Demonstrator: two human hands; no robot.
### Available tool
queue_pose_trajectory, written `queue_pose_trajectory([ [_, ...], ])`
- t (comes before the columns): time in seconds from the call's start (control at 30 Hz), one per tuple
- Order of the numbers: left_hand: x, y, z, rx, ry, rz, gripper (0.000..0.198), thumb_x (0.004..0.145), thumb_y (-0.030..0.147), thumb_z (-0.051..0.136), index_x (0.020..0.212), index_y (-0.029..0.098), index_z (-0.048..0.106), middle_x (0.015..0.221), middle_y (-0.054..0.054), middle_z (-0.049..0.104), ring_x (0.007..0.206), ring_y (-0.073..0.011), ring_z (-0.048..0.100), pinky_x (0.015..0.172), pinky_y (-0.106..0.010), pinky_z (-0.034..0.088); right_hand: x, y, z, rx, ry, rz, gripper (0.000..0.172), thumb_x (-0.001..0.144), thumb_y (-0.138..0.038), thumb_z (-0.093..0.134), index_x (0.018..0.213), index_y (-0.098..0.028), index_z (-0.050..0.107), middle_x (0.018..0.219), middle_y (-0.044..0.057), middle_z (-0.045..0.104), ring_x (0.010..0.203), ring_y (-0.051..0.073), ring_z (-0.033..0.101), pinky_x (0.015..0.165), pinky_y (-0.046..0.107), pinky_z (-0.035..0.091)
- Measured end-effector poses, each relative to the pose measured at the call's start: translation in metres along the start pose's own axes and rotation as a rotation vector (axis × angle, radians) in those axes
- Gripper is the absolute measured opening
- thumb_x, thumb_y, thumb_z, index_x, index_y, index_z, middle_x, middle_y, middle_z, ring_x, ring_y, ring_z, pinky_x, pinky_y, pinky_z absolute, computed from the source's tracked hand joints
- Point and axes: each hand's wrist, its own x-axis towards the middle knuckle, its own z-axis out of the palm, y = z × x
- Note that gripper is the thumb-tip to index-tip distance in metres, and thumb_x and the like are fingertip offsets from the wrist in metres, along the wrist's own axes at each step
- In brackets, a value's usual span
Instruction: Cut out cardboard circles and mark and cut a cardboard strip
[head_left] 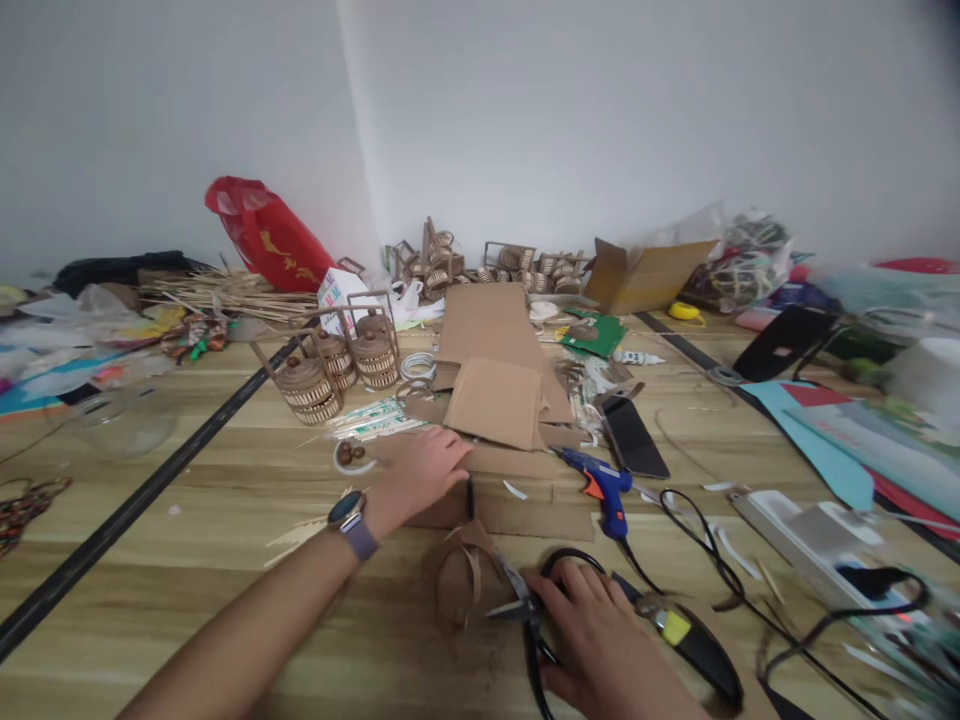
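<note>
My left hand (426,472), below a smartwatch (346,511), reaches over flat cardboard strips (525,517) with its fingers stretched out and nothing visible in them. Black-handled scissors (517,602) are gripped in my right hand (589,625), their blades apart and pointing left. A curled brown strip (459,580) lies by the blade tips. Ahead of my left fingers rests a square cardboard piece (495,403). A small white ring with brown beads (351,457) is left of that hand. Right of centre lies a blue glue gun (604,485).
Small woven baskets with handles (307,388) stand at left. A black phone (634,437), a utility knife (694,645) and a power strip (810,550) with looping cords occupy the right. A red bag (270,240) and an open cardboard box (645,272) stand near the wall.
</note>
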Motion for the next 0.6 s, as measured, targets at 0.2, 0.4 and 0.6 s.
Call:
queue_pose_trajectory([
  [0.2,-0.016,0.026,0.012,-0.069,-0.05,-0.018,0.027,0.094,0.024,0.071,0.12,0.019,0.069,0.119,-0.008,0.07,0.112,-0.0266,0.064,0.094,-0.039,0.053,0.001,-0.001,-0.004,0.075,-0.046,0.06,0.081,0.066,-0.012,0.081,0.142,-0.029,0.061,0.122,0.014,0.067,0.116,0.041,0.061,0.1,0.06,0.049],
  [0.4,-0.045,0.029,0.029,-0.08,-0.041,-0.1,0.031,0.093,0.019,0.07,0.124,0.02,0.067,0.122,-0.01,0.069,0.113,-0.0294,0.064,0.096,-0.045,0.053,0.006,-0.002,-0.032,0.267,-0.118,0.108,0.062,0.082,-0.015,0.069,0.143,-0.017,0.06,0.14,0.019,0.061,0.124,0.035,0.063,0.106,0.049,0.052],
  [0.6,-0.062,0.034,0.04,-0.082,-0.06,-0.114,0.031,0.093,0.017,0.07,0.124,0.021,0.067,0.125,-0.009,0.069,0.115,-0.0297,0.063,0.098,-0.046,0.053,0.012,0.0,-0.052,0.195,0.14,0.06,0.032,0.102,-0.025,0.051,0.127,-0.017,0.068,0.125,0.016,0.071,0.115,0.03,0.07,0.098,0.045,0.058],
])
